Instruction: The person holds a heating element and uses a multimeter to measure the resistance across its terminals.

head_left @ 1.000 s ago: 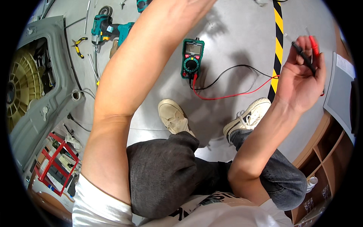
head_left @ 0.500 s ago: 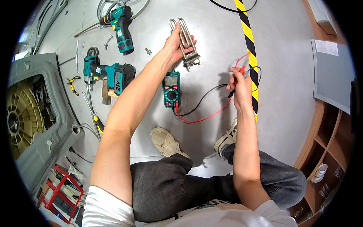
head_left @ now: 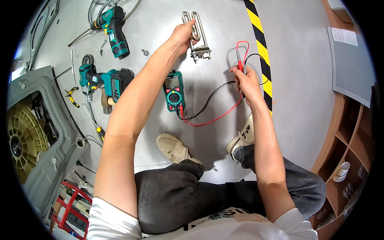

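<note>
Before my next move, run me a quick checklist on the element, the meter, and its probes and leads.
1. Element in hand: ok, the left hand grips it by its loops.
2. Fingers off the element's terminals: ok, they point away from the hand.
3. Both probes in hand: ok, the right hand has them, apart from the element.
4. Leads plugged in: ok, red and black both run into the bottom of the meter.
5. Display reading: cannot tell, too small to make out.
6. Probe tips bare: cannot tell, not clearly visible.
</note>
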Motion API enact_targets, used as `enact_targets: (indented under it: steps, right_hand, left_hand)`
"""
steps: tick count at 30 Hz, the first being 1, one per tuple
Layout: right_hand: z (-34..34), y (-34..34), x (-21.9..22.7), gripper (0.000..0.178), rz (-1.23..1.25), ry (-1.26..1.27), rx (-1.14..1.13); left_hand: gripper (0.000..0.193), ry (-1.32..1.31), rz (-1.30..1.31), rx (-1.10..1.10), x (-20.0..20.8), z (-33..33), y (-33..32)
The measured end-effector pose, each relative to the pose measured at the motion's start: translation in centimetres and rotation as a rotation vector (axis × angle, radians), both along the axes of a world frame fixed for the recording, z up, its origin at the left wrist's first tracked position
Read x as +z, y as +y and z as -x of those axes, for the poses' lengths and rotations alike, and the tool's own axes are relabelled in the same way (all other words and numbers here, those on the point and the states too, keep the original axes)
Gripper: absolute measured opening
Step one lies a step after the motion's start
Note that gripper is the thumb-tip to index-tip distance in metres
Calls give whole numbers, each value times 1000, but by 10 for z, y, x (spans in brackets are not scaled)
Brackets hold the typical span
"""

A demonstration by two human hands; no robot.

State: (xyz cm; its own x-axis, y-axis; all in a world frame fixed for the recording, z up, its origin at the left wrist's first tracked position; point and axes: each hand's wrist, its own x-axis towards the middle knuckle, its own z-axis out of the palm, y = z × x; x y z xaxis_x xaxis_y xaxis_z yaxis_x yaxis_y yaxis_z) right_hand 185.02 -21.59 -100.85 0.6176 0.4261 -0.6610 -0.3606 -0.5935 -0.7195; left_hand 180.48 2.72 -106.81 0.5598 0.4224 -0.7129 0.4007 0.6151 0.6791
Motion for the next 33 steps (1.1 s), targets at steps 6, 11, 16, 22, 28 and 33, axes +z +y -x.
enact_targets:
  steps: [6, 11, 16, 22, 28, 33]
  right_hand:
    - [-19, 24, -3, 26, 64, -112, 133]
    - [-64, 46, 12, 30, 205, -565, 895]
    - [-80, 33, 74, 37, 489, -471, 1612]
    - [-24, 20, 155, 50, 213, -93, 1958]
    - [53, 82, 199, 40, -204, 82, 2143]
    - [84, 127, 196, 34, -244, -29, 2159]
  left_hand:
    - [45, 66, -85, -111, 28, 24, 17]
    - [42, -20, -382, -107, 65, 60, 45]
    - [32, -56, -510, -208, 90, 137, 24]
    - [46, -92, -85, -568, 130, 223, -75]
    - [55, -350, -205, -491, 203, 251, -93]
    - [54, -234, -87, -558, 249, 254, -78]
